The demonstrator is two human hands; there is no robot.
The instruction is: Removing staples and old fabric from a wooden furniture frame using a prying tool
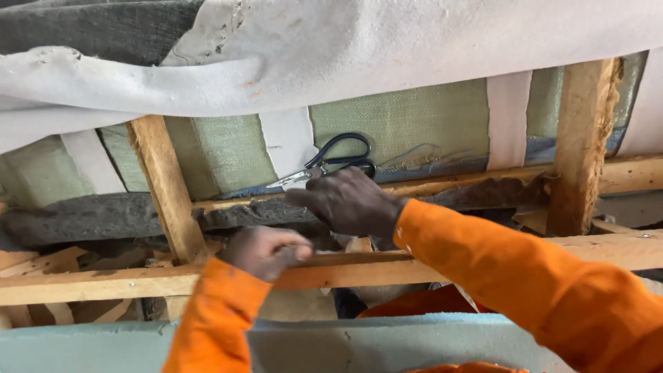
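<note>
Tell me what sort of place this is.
Probably an upholstery or furniture repair workshop. A bare wooden frame lies exposed under peeled-back white fabric, with green webbing behind it. The right hand holds black-handled scissors; the left hand grips the rail.

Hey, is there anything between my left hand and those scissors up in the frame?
Yes: the right hand lies between the left hand and the scissors, already at their handles. The wooden rail also runs beside the left hand.

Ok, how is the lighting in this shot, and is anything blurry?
Head view: even, soft daylight, no glare; the right hand with the scissors is fairly sharp, the left hand slightly motion-blurred; deep shadow lies under the wooden frame.
</note>
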